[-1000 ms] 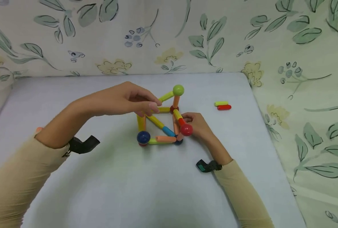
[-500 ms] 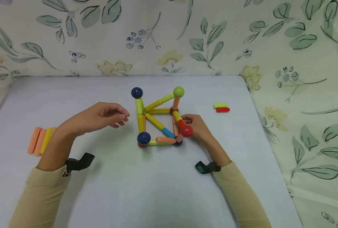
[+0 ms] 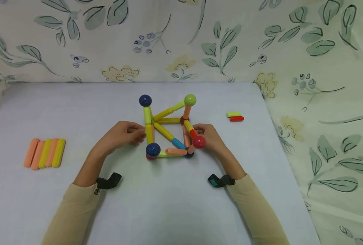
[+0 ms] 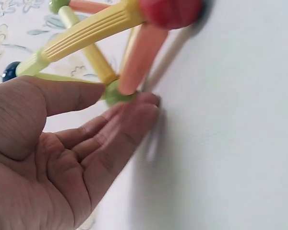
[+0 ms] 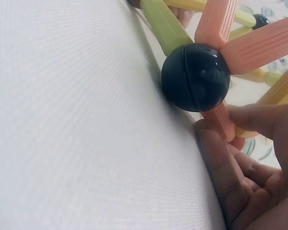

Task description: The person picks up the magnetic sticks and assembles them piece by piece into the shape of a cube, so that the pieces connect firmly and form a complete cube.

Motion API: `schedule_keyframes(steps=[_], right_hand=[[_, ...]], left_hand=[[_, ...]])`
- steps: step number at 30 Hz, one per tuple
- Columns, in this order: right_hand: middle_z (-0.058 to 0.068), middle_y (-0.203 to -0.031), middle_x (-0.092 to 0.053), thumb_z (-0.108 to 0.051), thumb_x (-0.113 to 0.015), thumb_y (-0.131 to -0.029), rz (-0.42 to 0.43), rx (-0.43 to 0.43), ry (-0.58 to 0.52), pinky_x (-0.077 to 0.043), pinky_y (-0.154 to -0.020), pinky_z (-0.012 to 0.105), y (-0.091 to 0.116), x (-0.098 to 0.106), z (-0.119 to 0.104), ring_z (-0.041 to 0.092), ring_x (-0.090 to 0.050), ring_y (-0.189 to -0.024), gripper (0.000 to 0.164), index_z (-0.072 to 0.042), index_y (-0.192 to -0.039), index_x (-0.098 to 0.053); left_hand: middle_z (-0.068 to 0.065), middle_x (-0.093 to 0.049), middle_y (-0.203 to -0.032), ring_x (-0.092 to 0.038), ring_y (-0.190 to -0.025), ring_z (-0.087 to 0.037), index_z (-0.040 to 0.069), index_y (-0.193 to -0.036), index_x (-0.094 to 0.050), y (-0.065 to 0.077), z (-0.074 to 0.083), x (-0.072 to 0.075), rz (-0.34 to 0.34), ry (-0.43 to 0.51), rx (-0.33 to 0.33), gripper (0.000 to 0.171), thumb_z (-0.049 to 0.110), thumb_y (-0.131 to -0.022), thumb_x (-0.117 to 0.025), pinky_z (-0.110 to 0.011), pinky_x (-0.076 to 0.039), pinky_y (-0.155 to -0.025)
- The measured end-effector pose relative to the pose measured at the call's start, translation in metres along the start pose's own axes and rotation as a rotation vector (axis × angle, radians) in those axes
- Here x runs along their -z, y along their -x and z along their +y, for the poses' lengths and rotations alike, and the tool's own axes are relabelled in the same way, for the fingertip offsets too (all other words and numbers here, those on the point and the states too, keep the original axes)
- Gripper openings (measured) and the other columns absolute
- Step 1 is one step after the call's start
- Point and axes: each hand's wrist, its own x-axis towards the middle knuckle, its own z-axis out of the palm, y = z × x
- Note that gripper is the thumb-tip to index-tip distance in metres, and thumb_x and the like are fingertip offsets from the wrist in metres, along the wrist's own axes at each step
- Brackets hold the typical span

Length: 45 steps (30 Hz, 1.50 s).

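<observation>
A frame of magnetic rods and balls [image 3: 163, 132] stands on the table between both hands. Dark blue balls [image 3: 153, 149], a green ball [image 3: 190, 100] and a red ball [image 3: 199, 142] cap its corners. My right hand [image 3: 210, 137] pinches an orange magnetic rod [image 5: 220, 122] low on the right side, beside a dark blue ball [image 5: 196, 77]. At the left side is my left hand [image 3: 127, 136], its thumb and fingers apart around the space by a low green ball [image 4: 119, 93]. The fingertips look close to that ball; contact is unclear.
Several orange and yellow rods [image 3: 45, 153] lie side by side at the left of the table. A short yellow-green rod [image 3: 233, 114] and a short red rod [image 3: 236, 118] lie at the right. Behind hangs a floral cloth [image 3: 114, 41].
From above the frame, my left hand has withdrawn to the left and lowered, then come in against its left side, uncovering the rear blue ball. My right hand has stayed in place.
</observation>
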Motion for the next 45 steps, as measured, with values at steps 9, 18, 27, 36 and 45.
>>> schedule_keyframes(steps=[9,18,27,36,45], right_hand=[[0.016,-0.106,-0.074,-0.011,-0.098,-0.069,0.011,-0.021,-0.022,-0.053,-0.082,0.03,0.005,0.0,0.001,0.024,-0.063,-0.095,0.068,0.002,-0.129,-0.069],[0.015,-0.105,-0.075,-0.015,-0.098,-0.071,-0.024,0.015,-0.018,-0.055,-0.081,0.031,0.006,0.004,0.002,0.024,-0.066,-0.094,0.066,0.002,-0.129,-0.069],[0.015,-0.104,-0.077,-0.018,-0.071,-0.102,0.261,0.171,0.21,-0.06,-0.074,0.027,0.014,0.05,0.0,0.027,-0.074,-0.088,0.029,-0.001,-0.125,-0.073],[0.026,-0.117,-0.067,0.006,-0.066,-0.093,0.53,0.224,0.636,-0.049,-0.096,0.063,0.02,0.092,0.026,0.048,-0.06,-0.114,0.025,0.004,-0.116,-0.075],[0.03,-0.111,-0.065,0.009,-0.068,-0.09,0.443,0.233,0.779,-0.05,-0.089,0.065,0.024,0.101,0.034,0.052,-0.061,-0.101,0.027,0.008,-0.116,-0.073]], left_hand=[[-0.018,-0.079,-0.104,-0.075,-0.083,-0.016,-0.012,-0.134,-0.063,-0.011,-0.011,-0.019,0.006,0.064,0.001,0.042,0.022,-0.109,-0.06,-0.025,-0.064,-0.073],[-0.02,-0.078,-0.11,-0.075,-0.08,-0.013,-0.011,-0.136,-0.062,-0.015,-0.013,-0.024,0.034,0.112,0.054,0.042,0.019,-0.107,-0.064,-0.024,-0.063,-0.073],[-0.021,-0.078,-0.11,-0.075,-0.08,-0.013,-0.011,-0.136,-0.062,-0.019,-0.017,-0.027,0.034,0.136,0.074,0.044,0.021,-0.106,-0.066,-0.024,-0.063,-0.074],[-0.019,-0.079,-0.109,-0.076,-0.08,-0.013,-0.009,-0.135,-0.064,-0.014,-0.02,-0.024,0.062,0.128,0.08,0.043,0.023,-0.106,-0.067,-0.025,-0.064,-0.074],[-0.019,-0.079,-0.106,-0.076,-0.08,-0.014,-0.01,-0.133,-0.065,-0.015,-0.02,-0.019,0.053,0.122,0.039,0.042,0.022,-0.106,-0.067,-0.025,-0.063,-0.073]])
